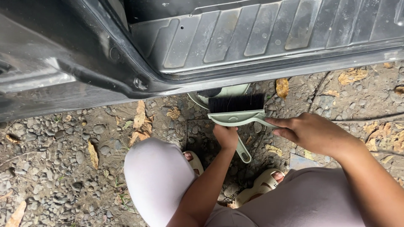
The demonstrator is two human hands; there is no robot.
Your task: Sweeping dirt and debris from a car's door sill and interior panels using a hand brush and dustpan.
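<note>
Head view
Right hand [313, 133]: closed around the brush [237, 110] handle, knuckles up.
Left hand [226, 136]: clenched on the dustpan [219, 94] handle.
Brush: long axis left-right, black bristles pointing up toward the car sill [269, 73].
Dustpan: pale green, under the sill, handle running back toward the person.
Ground [54, 168]: gravel, dry leaves.
</note>
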